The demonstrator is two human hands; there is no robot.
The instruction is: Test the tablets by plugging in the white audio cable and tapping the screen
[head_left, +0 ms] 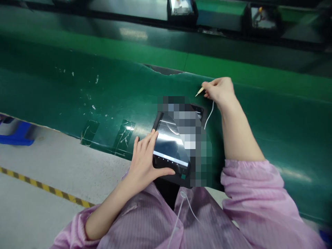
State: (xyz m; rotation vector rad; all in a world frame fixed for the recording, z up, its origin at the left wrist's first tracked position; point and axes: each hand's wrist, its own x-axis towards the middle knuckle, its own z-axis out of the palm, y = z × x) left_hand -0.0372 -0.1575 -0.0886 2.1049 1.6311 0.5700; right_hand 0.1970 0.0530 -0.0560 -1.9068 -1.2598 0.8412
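My left hand (pixel 145 157) grips the left edge of a black tablet-like device (pixel 169 145), thumb under its lower edge and fingers laid on the glossy screen. The device is tilted against the near edge of the green conveyor belt (pixel 77 100). Part of the screen is blurred out. My right hand (pixel 220 91) is raised over the belt beyond the device, fingers pinched on a small pointed tan stick (pixel 199 92). A thin white cord (pixel 209 117) hangs from that hand.
The green belt runs across the whole view, with taped patches (pixel 124 133) near its front edge. Dark trays (pixel 181 10) sit on the far side. A grey floor with a yellow-black stripe (pixel 44 186) and a blue bin (pixel 17 133) lie at left.
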